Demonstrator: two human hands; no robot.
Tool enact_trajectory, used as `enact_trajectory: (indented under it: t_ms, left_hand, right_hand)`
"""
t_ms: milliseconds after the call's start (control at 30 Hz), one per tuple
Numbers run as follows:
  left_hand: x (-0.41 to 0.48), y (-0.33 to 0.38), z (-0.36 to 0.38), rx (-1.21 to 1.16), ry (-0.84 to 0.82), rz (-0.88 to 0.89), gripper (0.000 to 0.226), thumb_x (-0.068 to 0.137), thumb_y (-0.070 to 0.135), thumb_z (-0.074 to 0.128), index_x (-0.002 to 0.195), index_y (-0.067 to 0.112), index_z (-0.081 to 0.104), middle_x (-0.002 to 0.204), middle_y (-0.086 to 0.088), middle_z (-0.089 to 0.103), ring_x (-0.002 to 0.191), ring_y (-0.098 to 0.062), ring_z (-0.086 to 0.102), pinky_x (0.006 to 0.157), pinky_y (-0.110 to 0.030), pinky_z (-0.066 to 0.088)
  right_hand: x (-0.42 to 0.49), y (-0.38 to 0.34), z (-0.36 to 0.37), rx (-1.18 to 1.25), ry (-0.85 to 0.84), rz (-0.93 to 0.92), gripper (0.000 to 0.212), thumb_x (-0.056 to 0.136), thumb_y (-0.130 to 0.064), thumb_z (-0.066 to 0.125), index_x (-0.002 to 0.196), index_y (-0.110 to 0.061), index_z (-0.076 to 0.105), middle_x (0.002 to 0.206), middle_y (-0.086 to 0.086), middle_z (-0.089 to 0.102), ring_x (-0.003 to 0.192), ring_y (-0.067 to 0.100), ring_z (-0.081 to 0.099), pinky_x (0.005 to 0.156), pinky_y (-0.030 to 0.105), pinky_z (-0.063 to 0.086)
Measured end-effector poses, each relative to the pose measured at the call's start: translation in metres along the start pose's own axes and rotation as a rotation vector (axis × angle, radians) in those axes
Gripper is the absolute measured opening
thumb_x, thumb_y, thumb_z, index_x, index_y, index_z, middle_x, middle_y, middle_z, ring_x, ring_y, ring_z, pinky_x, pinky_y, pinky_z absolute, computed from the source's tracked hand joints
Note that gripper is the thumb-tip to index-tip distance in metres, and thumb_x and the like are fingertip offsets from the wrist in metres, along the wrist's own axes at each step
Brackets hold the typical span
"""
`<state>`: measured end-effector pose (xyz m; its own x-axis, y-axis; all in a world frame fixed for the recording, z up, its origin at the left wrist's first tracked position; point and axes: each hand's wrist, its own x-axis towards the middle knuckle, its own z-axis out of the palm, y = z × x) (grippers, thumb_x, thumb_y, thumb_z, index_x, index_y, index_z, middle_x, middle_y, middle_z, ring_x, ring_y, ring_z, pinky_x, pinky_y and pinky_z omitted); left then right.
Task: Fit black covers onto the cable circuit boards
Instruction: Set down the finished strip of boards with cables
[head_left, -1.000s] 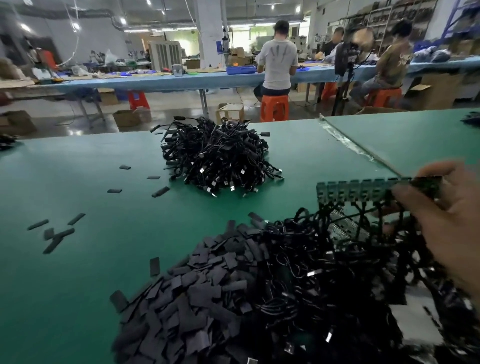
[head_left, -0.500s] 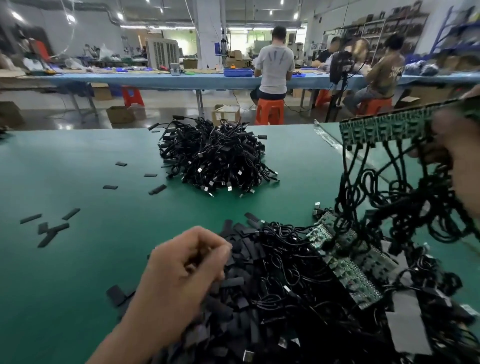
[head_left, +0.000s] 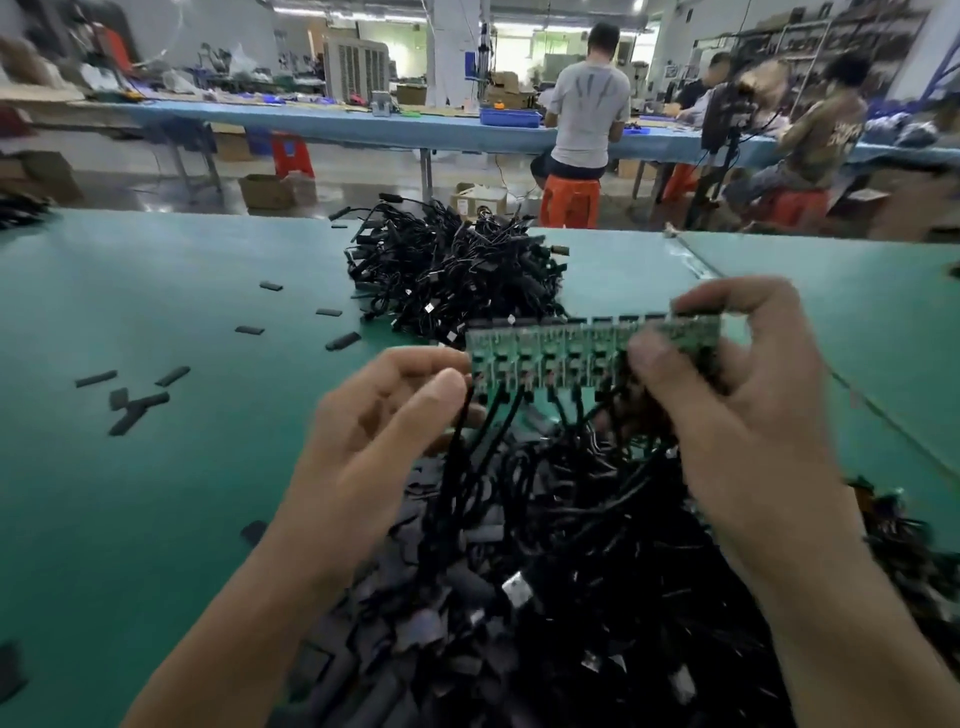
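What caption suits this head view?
Right hand holds a circuit board strip above tangled cables; left hand reaches its end.

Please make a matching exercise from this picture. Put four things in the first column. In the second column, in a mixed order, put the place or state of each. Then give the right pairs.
Things:
1. strip of green circuit boards
2. far heap of black cables
3. loose black covers
4. right hand

Places or states:
A. scattered on the green table, left of the hands
B. held up between both hands, cables hanging from it
C. pinching the right end of the strip
D. lying on the table beyond the hands

Pairs: 1-B, 2-D, 3-A, 4-C
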<state>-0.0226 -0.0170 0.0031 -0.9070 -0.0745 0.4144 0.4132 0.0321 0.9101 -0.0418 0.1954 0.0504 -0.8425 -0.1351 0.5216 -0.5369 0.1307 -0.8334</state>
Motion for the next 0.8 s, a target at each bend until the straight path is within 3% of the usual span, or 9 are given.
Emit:
enact_trajectory:
  t_ms: [133, 200, 267, 333, 400, 467, 567, 667, 800]
  left_hand:
    - [0.001, -0.009, 0.004, 0.147, 0.001, -0.035, 0.017, 0.083, 0.047, 0.072, 0.087, 0.031, 0.073, 0.073, 0.009, 0.069, 0.066, -0.006, 0.059, 0.064, -0.016, 0.049]
    - [0.001, -0.017, 0.004, 0.151, -0.003, -0.067, 0.017, 0.077, 0.040, 0.067, 0.081, 0.025, 0.073, 0.069, 0.009, 0.068, 0.063, -0.007, 0.056, 0.060, -0.017, 0.048]
    - [0.001, -0.024, 0.003, 0.152, -0.016, -0.091, 0.016, 0.077, 0.037, 0.066, 0.083, 0.024, 0.072, 0.069, 0.010, 0.068, 0.063, -0.006, 0.057, 0.060, -0.016, 0.049]
    - [0.002, -0.030, 0.002, 0.152, -0.016, -0.107, 0.018, 0.076, 0.037, 0.067, 0.085, 0.022, 0.073, 0.070, 0.011, 0.070, 0.064, -0.004, 0.058, 0.062, -0.015, 0.050]
    - [0.003, -0.035, -0.001, 0.135, -0.016, -0.116, 0.018, 0.075, 0.037, 0.069, 0.085, 0.023, 0.074, 0.073, 0.009, 0.071, 0.066, -0.005, 0.060, 0.064, -0.017, 0.051]
    - [0.004, -0.038, -0.003, 0.104, -0.050, -0.117, 0.016, 0.076, 0.036, 0.071, 0.085, 0.024, 0.075, 0.072, 0.007, 0.070, 0.066, -0.006, 0.060, 0.064, -0.017, 0.051]
    - [0.004, -0.039, -0.003, 0.063, -0.137, -0.085, 0.009, 0.077, 0.039, 0.074, 0.086, 0.036, 0.076, 0.070, 0.008, 0.068, 0.063, -0.005, 0.058, 0.059, -0.016, 0.048]
    - [0.003, -0.039, -0.002, 0.039, -0.178, -0.053, 0.010, 0.080, 0.029, 0.074, 0.085, 0.037, 0.076, 0.070, 0.008, 0.069, 0.061, -0.003, 0.057, 0.058, -0.015, 0.046]
    - [0.005, -0.041, -0.004, -0.034, -0.165, -0.058, 0.007, 0.075, 0.026, 0.077, 0.078, 0.030, 0.072, 0.068, 0.008, 0.067, 0.060, -0.004, 0.057, 0.058, -0.013, 0.047]
  right_hand:
    - [-0.010, 0.033, 0.011, 0.085, -0.010, 0.258, 0.022, 0.090, -0.022, 0.066, 0.089, -0.041, 0.054, 0.066, 0.004, 0.068, 0.059, 0.022, 0.071, 0.055, 0.027, 0.055]
    - [-0.013, 0.040, 0.011, 0.066, -0.006, 0.338, 0.021, 0.088, -0.023, 0.068, 0.087, -0.040, 0.056, 0.068, 0.005, 0.069, 0.059, 0.022, 0.069, 0.056, 0.031, 0.054]
    - [-0.018, 0.050, 0.011, -0.057, -0.031, 0.345, 0.018, 0.085, -0.031, 0.072, 0.090, -0.037, 0.056, 0.076, 0.013, 0.070, 0.062, 0.032, 0.064, 0.063, 0.041, 0.055]
    - [-0.014, 0.056, 0.005, -0.246, -0.059, 0.301, 0.020, 0.082, -0.039, 0.073, 0.092, -0.034, 0.056, 0.080, 0.007, 0.071, 0.071, 0.034, 0.065, 0.071, 0.044, 0.055]
    - [-0.009, 0.053, 0.000, -0.444, -0.091, 0.207, 0.021, 0.078, -0.043, 0.073, 0.087, -0.032, 0.056, 0.079, -0.010, 0.069, 0.069, 0.016, 0.064, 0.068, 0.028, 0.051]
    - [-0.004, 0.044, -0.001, -0.616, -0.154, 0.071, 0.020, 0.075, -0.044, 0.073, 0.087, -0.037, 0.059, 0.085, -0.023, 0.065, 0.082, 0.001, 0.060, 0.077, 0.014, 0.042]
    - [0.003, 0.027, 0.010, -0.765, -0.305, -0.136, 0.025, 0.080, -0.053, 0.069, 0.100, -0.040, 0.066, 0.105, -0.028, 0.061, 0.105, 0.001, 0.054, 0.094, 0.030, 0.040]
    - [0.008, 0.022, 0.021, -0.734, -0.407, -0.097, 0.025, 0.079, -0.057, 0.065, 0.095, -0.039, 0.072, 0.087, -0.024, 0.069, 0.088, -0.001, 0.061, 0.081, 0.034, 0.052]
    - [0.008, 0.036, 0.026, -0.647, -0.414, -0.006, 0.015, 0.080, -0.051, 0.069, 0.091, -0.041, 0.068, 0.076, -0.022, 0.067, 0.070, 0.000, 0.062, 0.069, 0.037, 0.053]
